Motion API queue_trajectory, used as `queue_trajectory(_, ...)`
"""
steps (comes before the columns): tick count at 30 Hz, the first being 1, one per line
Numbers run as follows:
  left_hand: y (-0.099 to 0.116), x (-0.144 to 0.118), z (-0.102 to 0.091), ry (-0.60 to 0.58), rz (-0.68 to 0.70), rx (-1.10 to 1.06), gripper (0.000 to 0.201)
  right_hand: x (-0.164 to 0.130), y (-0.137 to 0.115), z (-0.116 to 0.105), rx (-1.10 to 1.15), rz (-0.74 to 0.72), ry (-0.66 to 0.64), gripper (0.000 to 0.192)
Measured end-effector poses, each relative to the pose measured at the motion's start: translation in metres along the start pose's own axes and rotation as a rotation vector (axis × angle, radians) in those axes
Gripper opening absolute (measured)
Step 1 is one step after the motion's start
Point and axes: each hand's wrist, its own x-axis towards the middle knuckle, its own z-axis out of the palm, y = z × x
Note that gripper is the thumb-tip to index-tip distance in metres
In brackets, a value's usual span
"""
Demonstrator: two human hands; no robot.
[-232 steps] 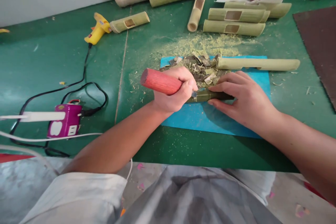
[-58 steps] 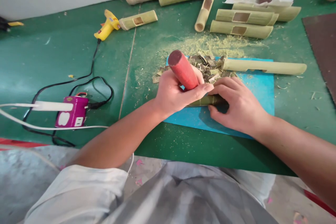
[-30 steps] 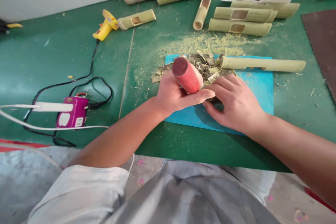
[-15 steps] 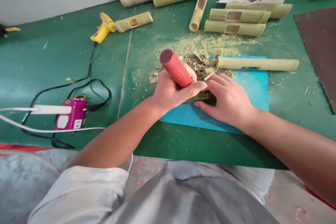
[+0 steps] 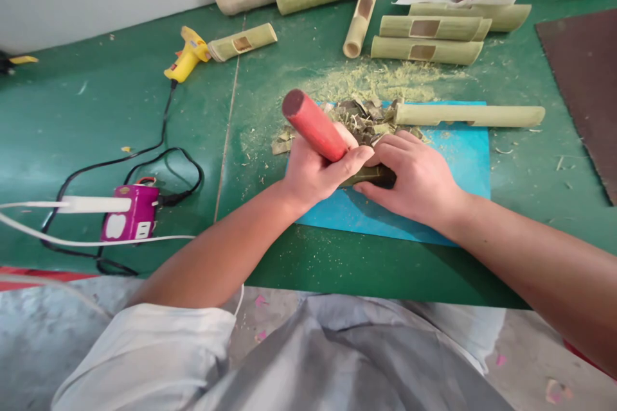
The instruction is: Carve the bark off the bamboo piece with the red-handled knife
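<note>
Bamboo piece (image 5: 369,175) is pinned on the blue mat (image 5: 448,154) under the right hand (image 5: 417,180), while the left hand (image 5: 313,170) is clenched round the red handle (image 5: 313,125), whose blade end is hidden. Cutting appears midway: scraps (image 5: 366,119) are heaped just beyond. Past the mat, notched bamboo tubes (image 5: 427,38) are laid out, seemingly finished.
</note>
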Motion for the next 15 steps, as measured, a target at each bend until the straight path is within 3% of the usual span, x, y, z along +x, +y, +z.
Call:
queue_trajectory(9,-0.0007,0.0024,0.0011,-0.002,0.052,0.034,0.035,-0.0010,-0.0008,0.0040,0.002,0.009,0.048,0.021)
queue_trajectory(15,-0.0040,0.0017,0.0003,-0.027,0.014,0.111,0.040,0.0010,0.0005,0.0047,0.022,-0.012,0.044,0.022)
